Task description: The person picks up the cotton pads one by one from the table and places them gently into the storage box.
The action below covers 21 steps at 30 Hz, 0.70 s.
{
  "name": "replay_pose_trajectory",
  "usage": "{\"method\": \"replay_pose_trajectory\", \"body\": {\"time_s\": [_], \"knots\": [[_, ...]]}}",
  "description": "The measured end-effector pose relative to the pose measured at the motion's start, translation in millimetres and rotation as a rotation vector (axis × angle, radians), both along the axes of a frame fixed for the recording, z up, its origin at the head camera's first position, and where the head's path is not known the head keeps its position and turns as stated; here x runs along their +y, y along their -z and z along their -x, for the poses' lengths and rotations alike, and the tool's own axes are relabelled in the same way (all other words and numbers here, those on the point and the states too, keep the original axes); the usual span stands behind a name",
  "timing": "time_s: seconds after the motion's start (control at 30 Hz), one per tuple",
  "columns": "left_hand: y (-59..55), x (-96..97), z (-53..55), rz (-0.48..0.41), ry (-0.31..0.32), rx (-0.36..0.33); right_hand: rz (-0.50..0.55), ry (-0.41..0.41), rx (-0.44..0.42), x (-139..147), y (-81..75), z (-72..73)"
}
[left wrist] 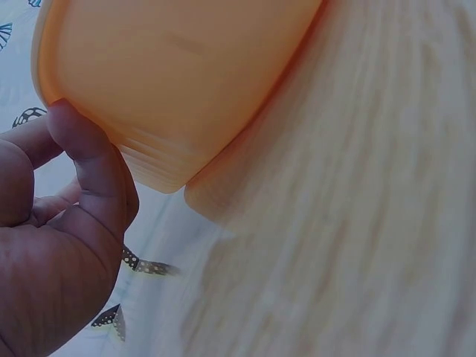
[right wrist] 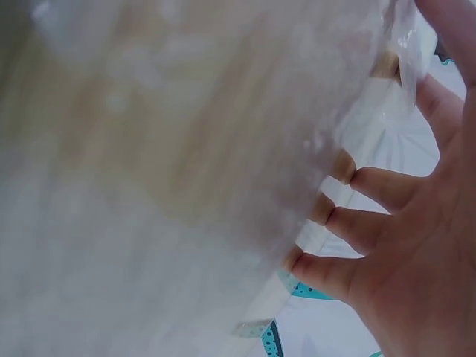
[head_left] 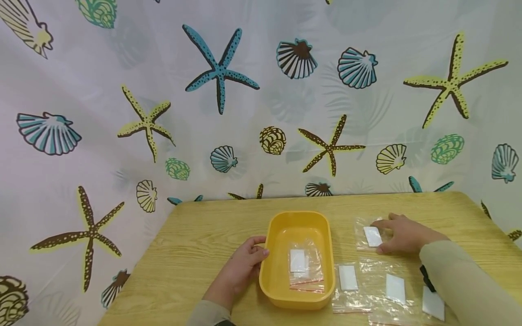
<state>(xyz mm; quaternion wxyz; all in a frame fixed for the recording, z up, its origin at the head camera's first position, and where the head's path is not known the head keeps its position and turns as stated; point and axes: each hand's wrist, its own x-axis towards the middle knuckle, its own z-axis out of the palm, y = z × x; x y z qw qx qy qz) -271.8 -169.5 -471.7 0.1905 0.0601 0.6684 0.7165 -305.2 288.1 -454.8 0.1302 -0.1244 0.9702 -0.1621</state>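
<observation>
My left hand (head_left: pixel 246 262) holds the left rim of a yellow plastic tray (head_left: pixel 296 305), thumb over the edge and fingers outside. In the left wrist view, the thumb (left wrist: pixel 85 149) presses the tray wall (left wrist: pixel 178 59). Inside the tray lie clear zip bags (head_left: pixel 306 285) with red seal lines and white packets (head_left: pixel 297 260). Right of the tray, my right hand (head_left: pixel 408 233) pinches a clear zip bag (head_left: pixel 360 240) across its white packet (head_left: pixel 373 236), index finger at the far end and thumb at the near end. The other fingers (right wrist: pixel 320 275) spread beyond it, tips down.
Several more zip bags lie on the wooden table (head_left: pixel 195 253) nearer the front, with white packets (head_left: pixel 348 277), (head_left: pixel 395 288) and a packet (head_left: pixel 433 302) under the right forearm. A curtain (head_left: pixel 253 117) with shells and starfish hangs behind the table.
</observation>
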Motion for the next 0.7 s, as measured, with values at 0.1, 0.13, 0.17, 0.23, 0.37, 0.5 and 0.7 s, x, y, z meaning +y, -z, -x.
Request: {"method": "replay_pose_trajectory", "body": {"time_s": [0.1,0.13,0.17,0.23,0.37,0.5,0.7], "knots": [[0.1,-0.6,0.1,0.002,0.002,-0.003,0.014,0.002,0.005,-0.5,-1.9,-1.2],[0.2,-0.7,0.1,0.003,0.002,-0.003,0.013,-0.002,0.009,-0.7,-2.6,-1.7],[0.2,-0.9,0.1,0.004,0.000,-0.007,0.010,-0.012,0.015,-0.5,-3.4,-2.0],[0.1,-1.3,0.0,0.007,0.000,-0.005,-0.004,-0.026,0.025,-0.7,-4.7,-3.1],[0.3,-2.4,0.1,0.008,-0.001,0.006,-0.035,-0.049,0.053,-1.3,-4.6,-3.6],[0.8,-3.1,-0.1,0.009,-0.002,0.005,-0.033,-0.058,0.094,-3.1,-3.1,-2.3],[1.0,-1.3,-0.9,0.010,-0.005,-0.006,-0.049,-0.092,0.196,-5.5,-0.7,-0.8]]}}
